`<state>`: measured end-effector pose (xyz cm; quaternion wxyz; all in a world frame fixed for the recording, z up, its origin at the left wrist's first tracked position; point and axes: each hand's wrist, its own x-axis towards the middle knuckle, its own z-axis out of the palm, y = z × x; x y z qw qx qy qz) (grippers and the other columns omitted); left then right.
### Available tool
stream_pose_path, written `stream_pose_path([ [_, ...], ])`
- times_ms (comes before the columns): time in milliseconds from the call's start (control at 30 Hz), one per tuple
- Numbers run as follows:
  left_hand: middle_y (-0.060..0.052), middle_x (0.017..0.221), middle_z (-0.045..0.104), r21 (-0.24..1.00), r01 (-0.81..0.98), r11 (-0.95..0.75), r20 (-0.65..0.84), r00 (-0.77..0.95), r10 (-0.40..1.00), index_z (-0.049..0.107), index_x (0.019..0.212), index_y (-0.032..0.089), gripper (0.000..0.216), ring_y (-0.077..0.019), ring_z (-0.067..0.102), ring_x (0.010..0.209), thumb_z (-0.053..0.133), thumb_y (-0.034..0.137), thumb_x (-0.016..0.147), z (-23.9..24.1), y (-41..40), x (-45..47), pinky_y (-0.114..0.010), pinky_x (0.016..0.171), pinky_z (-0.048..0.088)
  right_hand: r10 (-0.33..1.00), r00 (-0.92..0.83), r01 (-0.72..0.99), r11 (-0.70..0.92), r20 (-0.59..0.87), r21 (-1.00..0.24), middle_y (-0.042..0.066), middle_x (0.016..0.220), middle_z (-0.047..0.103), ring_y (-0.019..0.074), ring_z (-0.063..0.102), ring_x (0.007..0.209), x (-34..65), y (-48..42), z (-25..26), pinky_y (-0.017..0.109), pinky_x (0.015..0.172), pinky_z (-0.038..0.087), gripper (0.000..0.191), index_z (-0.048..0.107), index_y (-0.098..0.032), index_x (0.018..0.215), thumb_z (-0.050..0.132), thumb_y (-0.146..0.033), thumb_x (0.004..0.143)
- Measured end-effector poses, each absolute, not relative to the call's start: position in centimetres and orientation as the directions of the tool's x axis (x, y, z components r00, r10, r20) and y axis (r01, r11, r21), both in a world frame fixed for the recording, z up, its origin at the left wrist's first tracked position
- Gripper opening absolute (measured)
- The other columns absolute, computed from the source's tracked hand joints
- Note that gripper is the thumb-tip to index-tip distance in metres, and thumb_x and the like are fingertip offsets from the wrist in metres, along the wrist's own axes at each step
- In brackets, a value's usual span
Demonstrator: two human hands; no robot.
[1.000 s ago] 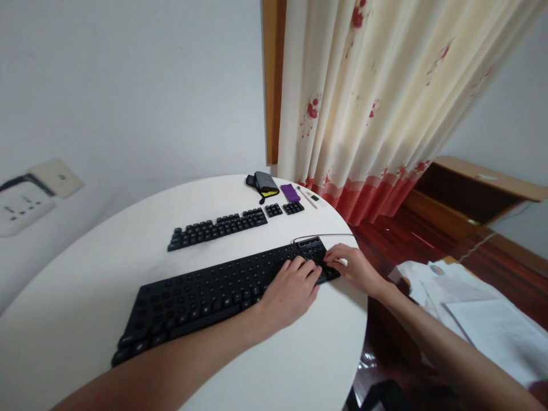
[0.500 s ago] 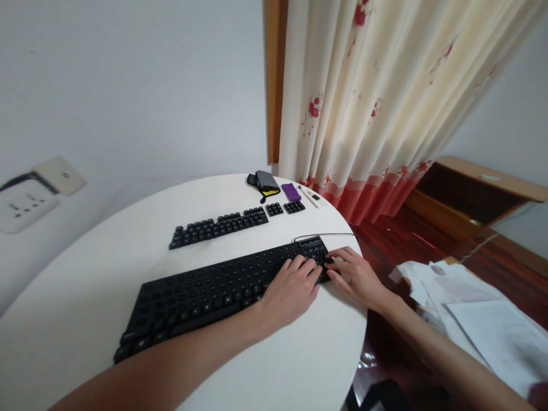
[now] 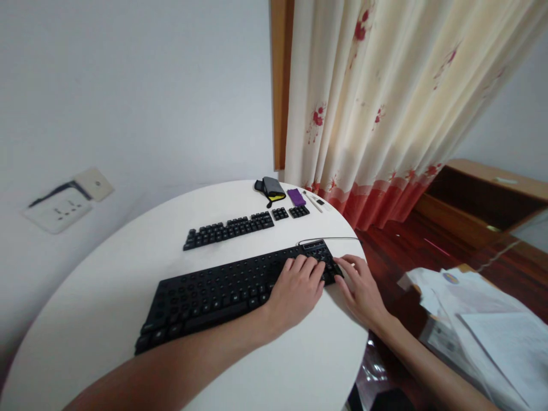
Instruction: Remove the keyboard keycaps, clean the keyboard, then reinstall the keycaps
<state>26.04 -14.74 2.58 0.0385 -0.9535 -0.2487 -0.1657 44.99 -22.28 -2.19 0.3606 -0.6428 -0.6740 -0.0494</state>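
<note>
A black keyboard (image 3: 222,285) lies at a slant on the white round table, with many key positions in its upper rows lacking caps. My left hand (image 3: 297,285) rests palm down over its right part, fingers stretched out on the keys and hiding some of them. At the keyboard's right end is my right hand (image 3: 359,288), thumb and forefinger apart by the number pad's edge; nothing shows between them. Behind the keyboard, loose black keycaps (image 3: 231,228) stand in rows, with two smaller groups of keycaps (image 3: 298,212) to their right.
On the table's (image 3: 107,297) far side lie a grey and black pouch (image 3: 273,187), a purple cloth-like item (image 3: 296,197) and a thin white tool (image 3: 314,202). A cable (image 3: 329,238) runs off the right edge. Papers (image 3: 492,319) sit lower right; a wall socket (image 3: 62,211) is left.
The camera view has shifted, so the table appears farther right. My right hand has drawn slightly back from the number pad's keys to the keyboard's edge. My left hand stays on the keys.
</note>
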Motion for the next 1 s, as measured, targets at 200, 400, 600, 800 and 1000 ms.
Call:
stream_pose_path([
  [200, -0.008, 0.107, 0.058, -0.006, 0.46, -0.888, 0.299, 0.848, 0.437, 0.06, 0.111, 0.017, 0.026, -0.0265, 0.049, 0.102, 0.049, 0.036, 0.096, 2.4, -14.8, 26.5, -0.042, 0.086, 0.039, 0.888, -0.049, 0.938, 0.199, 0.458, -0.285, 0.012, 0.114, 0.058, 0.0292, 0.053, 0.107, 44.7, -22.2, -1.7, 0.047, 0.091, 0.047, 0.027, 0.063, -0.022, 0.117, 0.05, -0.031, 0.095],
  [400, -0.007, 0.102, 0.058, 0.016, 0.442, -0.897, 0.288, 0.857, 0.428, 0.06, 0.101, 0.017, 0.023, -0.0249, 0.05, 0.098, 0.048, 0.036, 0.097, 2.4, -15.0, 26.1, -0.04, 0.083, 0.039, 0.862, -0.06, 0.938, 0.221, 0.503, -0.268, 0.013, 0.115, 0.058, 0.0296, 0.055, 0.107, 45.7, -21.9, -3.5, 0.047, 0.091, 0.047, 0.032, 0.062, -0.021, 0.119, 0.051, -0.039, 0.094],
  [600, -0.007, 0.105, 0.061, 0.084, 0.455, -0.886, 0.324, 0.829, 0.456, 0.061, 0.108, 0.018, 0.023, -0.0242, 0.051, 0.103, 0.047, 0.033, 0.097, 4.3, -14.3, 24.9, -0.039, 0.087, 0.042, 0.848, -0.003, 0.927, 0.201, 0.53, -0.316, 0.014, 0.121, 0.056, 0.0304, 0.055, 0.112, 46.3, -21.7, -5.0, 0.047, 0.096, 0.047, 0.047, 0.048, -0.021, 0.136, 0.046, -0.044, 0.095],
  [800, -0.006, 0.106, 0.064, 0.213, 0.523, -0.825, 0.331, 0.756, 0.564, 0.064, 0.113, 0.021, 0.024, -0.0226, 0.056, 0.102, 0.05, 0.03, 0.096, 7.3, -11.6, 20.1, -0.038, 0.092, 0.045, 0.855, 0.005, 0.926, 0.192, 0.519, -0.325, 0.014, 0.125, 0.053, 0.0305, 0.053, 0.116, 46.5, -21.6, -5.7, 0.047, 0.1, 0.046, 0.047, 0.048, -0.02, 0.135, 0.044, -0.046, 0.096],
  [1000, -0.007, 0.11, 0.067, 0.308, 0.678, -0.667, 0.401, 0.543, 0.738, 0.067, 0.11, 0.019, 0.023, -0.022, 0.059, 0.106, 0.052, 0.022, 0.092, 5.4, -9.2, 9.9, -0.039, 0.1, 0.045, 0.852, 0.012, 0.929, 0.184, 0.523, -0.322, 0.013, 0.127, 0.053, 0.031, 0.053, 0.117, 46.3, -21.6, -5.6, 0.049, 0.103, 0.044, 0.05, 0.048, -0.02, 0.136, 0.042, -0.05, 0.096],
])
